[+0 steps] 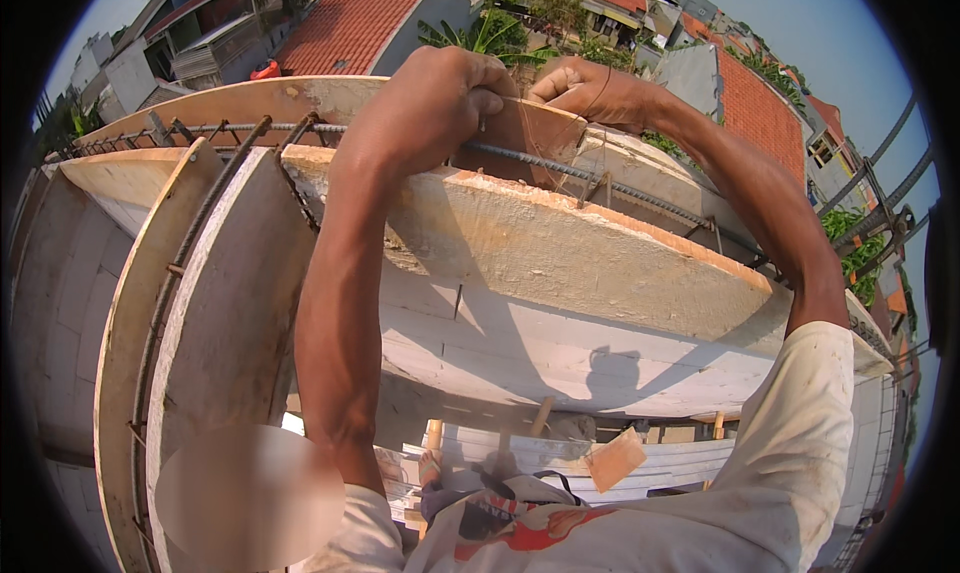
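My left hand (440, 98) is closed, its fingers curled down at the far wooden board (545, 128) of a formwork trough. Whatever those fingers grip is hidden. My right hand (600, 93) is bent in over the same board's top edge, fingers curled. A thin dark wire appears to run down close beside it, but its hold is unclear. Below both hands, a ribbed steel bar (620, 188) lies along the trough, with a stirrup (594, 190) near it. The near formwork board (560, 238), rough and mortar-stained, stands on edge closer to me.
A second trough with rebar (165, 293) between boards runs toward me on the left. Beneath is a pale block wall (500, 328); lower down lie planks (480, 453) and a loose board piece (616, 460). Bare bars (885, 208) jut out at right. Tiled roofs (350, 28) stand beyond.
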`<state>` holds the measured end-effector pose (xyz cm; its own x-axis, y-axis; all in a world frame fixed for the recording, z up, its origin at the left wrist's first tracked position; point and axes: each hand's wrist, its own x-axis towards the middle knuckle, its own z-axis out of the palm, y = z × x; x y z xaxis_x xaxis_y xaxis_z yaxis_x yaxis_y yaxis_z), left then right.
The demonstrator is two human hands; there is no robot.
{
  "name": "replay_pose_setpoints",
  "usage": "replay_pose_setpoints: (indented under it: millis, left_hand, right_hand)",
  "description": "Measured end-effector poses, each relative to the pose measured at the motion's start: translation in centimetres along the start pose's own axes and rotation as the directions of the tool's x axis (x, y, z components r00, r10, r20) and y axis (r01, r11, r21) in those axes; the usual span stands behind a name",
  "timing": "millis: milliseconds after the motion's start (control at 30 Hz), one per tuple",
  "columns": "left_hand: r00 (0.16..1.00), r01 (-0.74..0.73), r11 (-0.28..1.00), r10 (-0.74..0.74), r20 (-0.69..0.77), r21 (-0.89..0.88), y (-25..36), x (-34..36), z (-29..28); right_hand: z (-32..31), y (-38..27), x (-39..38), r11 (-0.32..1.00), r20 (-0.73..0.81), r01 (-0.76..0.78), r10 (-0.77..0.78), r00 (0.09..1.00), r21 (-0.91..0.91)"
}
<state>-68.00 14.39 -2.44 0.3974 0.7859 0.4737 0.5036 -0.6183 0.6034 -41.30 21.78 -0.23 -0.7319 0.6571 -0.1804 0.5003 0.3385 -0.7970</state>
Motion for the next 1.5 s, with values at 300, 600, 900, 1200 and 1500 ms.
replay_pose_setpoints:
  millis: [300,600,900,1200,1500]
  left_hand:
    - [0.996,-0.07,0.997,0.07,-0.052,0.012,-0.4,0.2,0.6]
    - [0.994,-0.075,0.997,0.076,-0.083,0.012,-0.5,0.2,0.8]
    - [0.999,-0.007,1.0,0.007,-0.039,-0.022,-0.5,0.1,0.3]
    - [1.0,-0.025,1.0,0.025,-0.003,0.019,0.4,0.5,0.6]
    - [0.996,-0.085,0.989,0.087,-0.008,0.124,-0.5,0.4,0.4]
  right_hand:
    - [-0.8,4.3,3.0,0.975,-0.077,0.057,-0.076,0.994,-0.216]
    - [-0.8,4.6,3.2,0.964,0.009,0.18,-0.182,0.983,-0.197]
    - [0.0,3.8,2.2,0.992,-0.092,-0.105,0.111,0.99,0.065]
    - [-1.2,5.2,2.9,0.992,-0.02,0.122,-0.121,0.992,0.022]
    - [1.0,2.5,3.2,0.977,-0.061,0.038,-0.051,0.997,-0.21]
